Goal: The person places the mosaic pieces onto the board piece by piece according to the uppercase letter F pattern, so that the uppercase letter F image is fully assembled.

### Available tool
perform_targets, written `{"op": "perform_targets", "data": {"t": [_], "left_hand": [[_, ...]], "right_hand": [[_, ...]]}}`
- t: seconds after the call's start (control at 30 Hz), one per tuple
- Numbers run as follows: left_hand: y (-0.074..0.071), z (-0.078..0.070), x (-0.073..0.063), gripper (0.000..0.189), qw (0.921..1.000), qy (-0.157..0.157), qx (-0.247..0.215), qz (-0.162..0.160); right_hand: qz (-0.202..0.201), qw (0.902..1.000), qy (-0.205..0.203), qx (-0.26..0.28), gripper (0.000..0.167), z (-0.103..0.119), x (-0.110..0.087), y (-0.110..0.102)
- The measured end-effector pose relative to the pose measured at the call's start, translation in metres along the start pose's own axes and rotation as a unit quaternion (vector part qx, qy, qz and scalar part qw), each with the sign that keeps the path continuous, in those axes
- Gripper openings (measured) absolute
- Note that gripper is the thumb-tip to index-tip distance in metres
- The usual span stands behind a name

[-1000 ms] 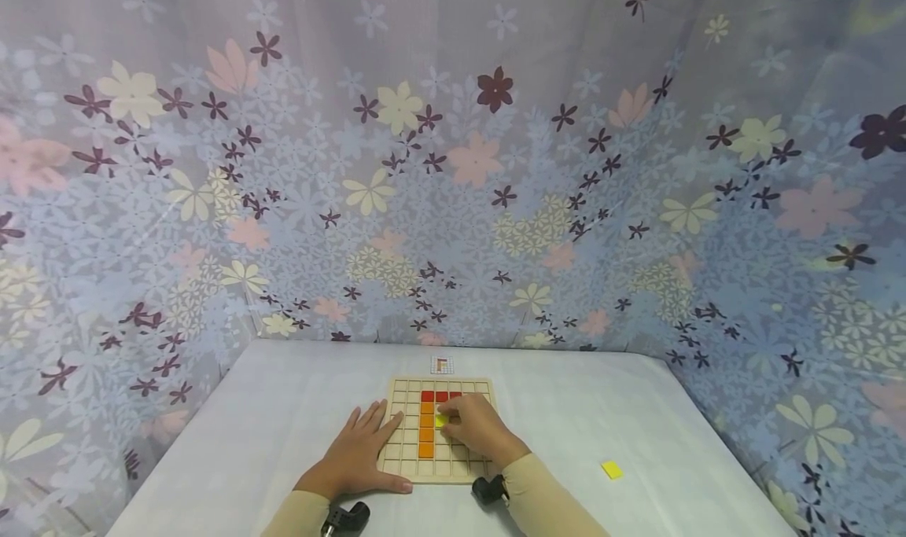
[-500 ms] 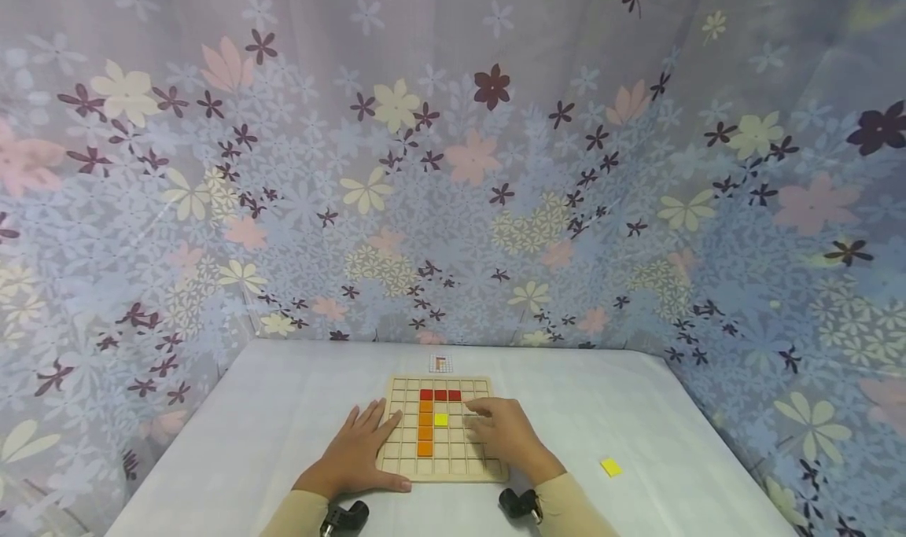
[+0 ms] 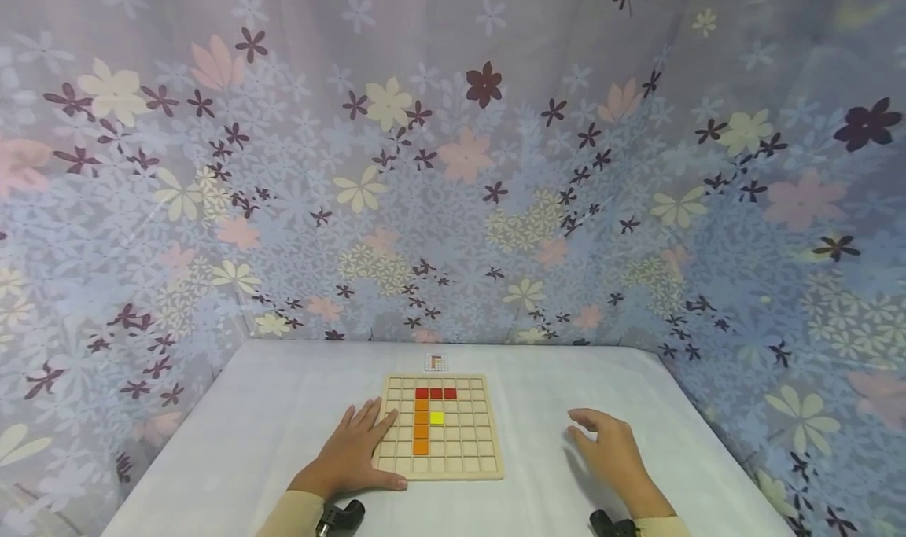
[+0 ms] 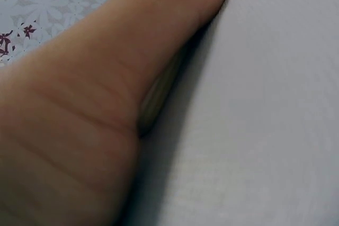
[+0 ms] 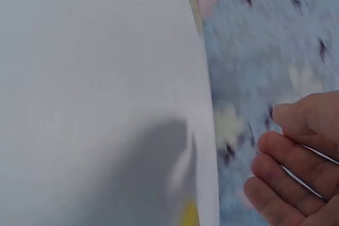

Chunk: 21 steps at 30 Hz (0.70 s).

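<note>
A wooden grid board (image 3: 470,446) lies on the white-covered table. Its squares hold a row of red tiles (image 3: 436,394), a column of orange tiles (image 3: 421,432) and one yellow tile (image 3: 436,418). My left hand (image 3: 352,452) rests spread over the board's left edge, thumb along the near left corner. Well right of the board, my right hand (image 3: 612,454) hovers above the table, its fingers loosely bent with nothing between them. Another yellow tile (image 5: 189,214) shows on the table at the bottom of the right wrist view; in the head view the right hand hides it.
A small card (image 3: 436,362) printed with a coloured grid pattern lies just beyond the board. White cloth (image 3: 538,395) covers the table, and a flowered curtain (image 3: 453,167) surrounds its back and sides.
My right hand has let go of the yellow tile, left in a square of the board, and moved right to above the loose yellow tile. The left hand stays on the board.
</note>
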<state>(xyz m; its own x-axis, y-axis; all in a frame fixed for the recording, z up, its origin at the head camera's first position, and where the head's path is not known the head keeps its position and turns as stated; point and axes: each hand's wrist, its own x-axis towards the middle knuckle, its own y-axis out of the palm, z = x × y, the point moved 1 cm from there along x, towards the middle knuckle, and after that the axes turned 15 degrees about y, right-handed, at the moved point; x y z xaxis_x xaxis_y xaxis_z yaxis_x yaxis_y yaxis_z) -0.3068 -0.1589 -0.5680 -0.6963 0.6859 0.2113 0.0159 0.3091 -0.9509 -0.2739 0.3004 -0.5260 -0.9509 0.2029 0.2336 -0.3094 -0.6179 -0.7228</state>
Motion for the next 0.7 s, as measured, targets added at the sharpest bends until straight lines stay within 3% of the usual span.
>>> {"op": "perform_targets", "data": {"t": [0.17, 0.3, 0.5, 0.7], "left_hand": [[-0.002, -0.001, 0.0, 0.127, 1.0, 0.002, -0.002, -0.002], [-0.001, 0.0, -0.001, 0.127, 1.0, -0.003, -0.001, -0.001], [-0.001, 0.0, -0.001, 0.127, 1.0, -0.004, -0.003, -0.004], [0.0, -0.002, -0.001, 0.127, 0.9999, 0.003, -0.006, -0.014]], "right_hand": [[-0.018, 0.9985, 0.048, -0.017, 0.032, -0.028, -0.009, -0.04], [-0.01, 0.9966, 0.073, -0.036, 0.036, -0.042, -0.015, -0.056], [0.055, 0.9912, 0.114, -0.041, 0.046, -0.053, -0.023, -0.058], [0.08, 0.9902, 0.087, -0.074, 0.056, -0.054, -0.027, -0.048]]}}
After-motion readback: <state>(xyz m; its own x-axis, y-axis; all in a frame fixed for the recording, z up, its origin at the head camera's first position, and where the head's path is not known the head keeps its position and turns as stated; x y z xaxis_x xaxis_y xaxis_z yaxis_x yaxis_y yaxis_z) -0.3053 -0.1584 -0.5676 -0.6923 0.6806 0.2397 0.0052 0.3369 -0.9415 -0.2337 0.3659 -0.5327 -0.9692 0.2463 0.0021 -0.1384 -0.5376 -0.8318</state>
